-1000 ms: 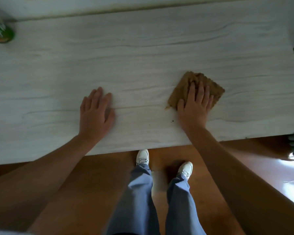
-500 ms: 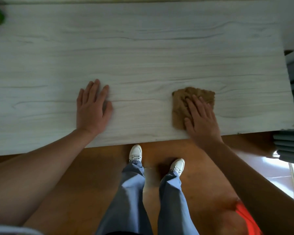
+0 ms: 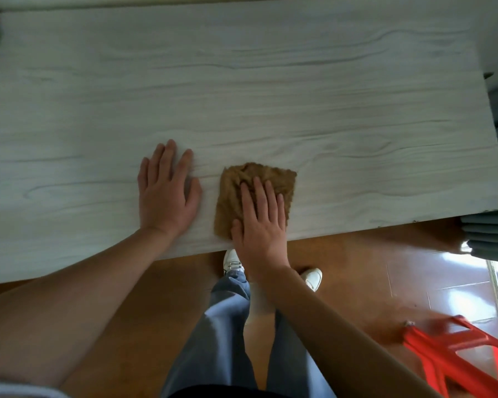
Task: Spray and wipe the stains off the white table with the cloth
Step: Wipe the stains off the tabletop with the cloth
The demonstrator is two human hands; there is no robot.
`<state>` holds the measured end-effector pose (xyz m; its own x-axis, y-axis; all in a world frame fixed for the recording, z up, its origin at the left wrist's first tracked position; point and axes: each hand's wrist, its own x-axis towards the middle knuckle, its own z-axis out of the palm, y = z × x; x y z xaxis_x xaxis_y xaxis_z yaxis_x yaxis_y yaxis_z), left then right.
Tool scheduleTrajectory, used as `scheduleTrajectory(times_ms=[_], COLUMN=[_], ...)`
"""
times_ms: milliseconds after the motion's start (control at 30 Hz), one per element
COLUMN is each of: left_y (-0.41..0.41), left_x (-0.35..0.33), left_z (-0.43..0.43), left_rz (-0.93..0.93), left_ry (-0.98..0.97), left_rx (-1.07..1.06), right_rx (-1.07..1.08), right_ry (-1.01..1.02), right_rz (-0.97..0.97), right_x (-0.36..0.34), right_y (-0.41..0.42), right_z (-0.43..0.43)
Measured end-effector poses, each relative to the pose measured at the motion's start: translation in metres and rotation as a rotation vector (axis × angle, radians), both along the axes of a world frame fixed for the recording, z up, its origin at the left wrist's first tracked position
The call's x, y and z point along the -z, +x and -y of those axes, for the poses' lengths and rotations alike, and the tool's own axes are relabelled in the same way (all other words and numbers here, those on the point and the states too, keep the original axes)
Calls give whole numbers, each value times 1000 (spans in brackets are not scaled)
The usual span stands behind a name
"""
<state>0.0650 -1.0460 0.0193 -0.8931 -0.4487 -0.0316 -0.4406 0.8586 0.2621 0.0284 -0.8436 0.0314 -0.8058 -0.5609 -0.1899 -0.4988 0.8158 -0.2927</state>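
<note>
Table (image 3: 270, 81) shows no visible stains; wiping under way, right hand (image 3: 260, 222) flat on cloth (image 3: 236, 191), left hand (image 3: 167, 193) spread, bracing.

Table (image 3: 242, 81): whitewashed wood-grain top, matt, smooth, grey grain lines. Cloth (image 3: 233, 193): brown, coarse nubby weave, rumpled, matt. Floor (image 3: 414, 282): brown tile, glossy, bright window glare. Stool (image 3: 449, 349): red moulded plastic, slight sheen. Trousers (image 3: 213, 340): blue-grey woven fabric, matt. Shoes (image 3: 312, 278): white, smooth.

Single head view, looking steeply down, close over table (image 3: 242, 81) edge
</note>
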Motion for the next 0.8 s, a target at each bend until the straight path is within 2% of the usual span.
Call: scheduleTrajectory(times_ms=[133, 333, 533, 600, 700, 800], left_y=[-1, -1, -2, -2, -2, -3], left_x=[0, 2, -1, -2, -2, -3], left_z=[1, 1, 0, -1, -2, -4], left_rz=[-7, -15, 3, 2, 6, 18], left_ry=[8, 2, 5, 4, -6, -21], left_rx=[2, 1, -6, -9, -9, -5], right_rx=[-60, 210, 563, 528, 292, 95], right_ry=[-5, 80, 58, 38, -3, -33], right_rz=[0, 5, 34, 36, 17, -8], right_x=[-1, -9, -6, -6, -4, 0], right_y=[-15, -60, -47, -34, -10, -8], right_z=[-51, -119, -60, -35, -19, -37])
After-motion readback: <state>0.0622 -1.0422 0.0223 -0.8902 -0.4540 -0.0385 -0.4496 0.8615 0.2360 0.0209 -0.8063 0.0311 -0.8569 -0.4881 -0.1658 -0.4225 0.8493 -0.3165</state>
